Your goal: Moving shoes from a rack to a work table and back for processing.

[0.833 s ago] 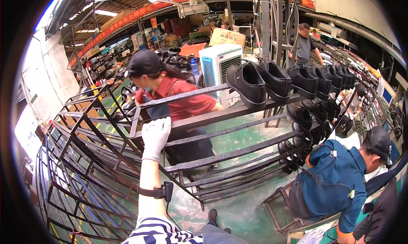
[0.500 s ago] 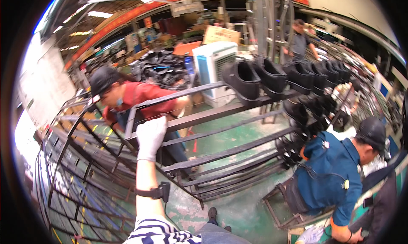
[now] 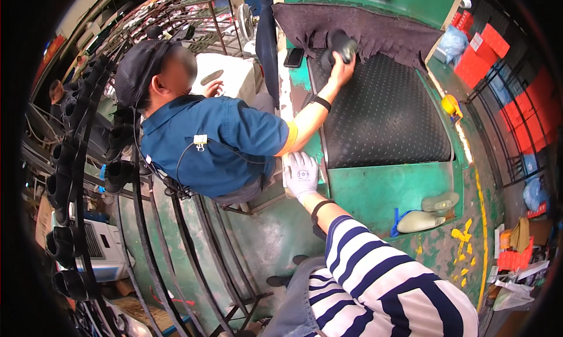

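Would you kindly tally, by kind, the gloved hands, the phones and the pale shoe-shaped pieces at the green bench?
Gloved hand: 1
Black phone: 1
Pale shoe-shaped pieces: 2
Total: 4

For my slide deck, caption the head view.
Wearer's gloved grip at the edge of a green bench, beside a co-worker holding a dark object.

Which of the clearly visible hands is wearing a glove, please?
The person's right hand, gloved in white at the green bench; the co-worker's two hands are bare.
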Demonstrator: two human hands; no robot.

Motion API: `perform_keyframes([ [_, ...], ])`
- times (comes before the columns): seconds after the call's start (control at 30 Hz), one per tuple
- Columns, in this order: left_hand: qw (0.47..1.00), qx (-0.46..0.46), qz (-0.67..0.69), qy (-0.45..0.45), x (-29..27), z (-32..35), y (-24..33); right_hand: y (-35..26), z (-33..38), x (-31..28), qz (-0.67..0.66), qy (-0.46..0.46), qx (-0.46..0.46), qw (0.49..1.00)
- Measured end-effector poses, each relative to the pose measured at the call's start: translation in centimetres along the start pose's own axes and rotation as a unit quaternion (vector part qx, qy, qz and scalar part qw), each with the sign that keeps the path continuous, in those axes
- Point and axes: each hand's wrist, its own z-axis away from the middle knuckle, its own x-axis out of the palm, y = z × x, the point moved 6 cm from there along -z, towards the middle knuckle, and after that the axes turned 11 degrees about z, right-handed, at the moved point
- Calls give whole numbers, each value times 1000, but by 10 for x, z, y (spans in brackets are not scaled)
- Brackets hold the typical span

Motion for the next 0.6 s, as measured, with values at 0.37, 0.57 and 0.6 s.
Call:
perform_keyframes([
  [0.37,999,4,-6,-54,12,-13,-14,-1,-1,7,30,-58,-7,998],
  [0.57,940,180,-291,0,-10,1,9,0,0,15,2,-53,1,999],
  [0.6,939,177,-294,-1,-13,3,9,0,0,14,-11,-29,-5,1000],
])
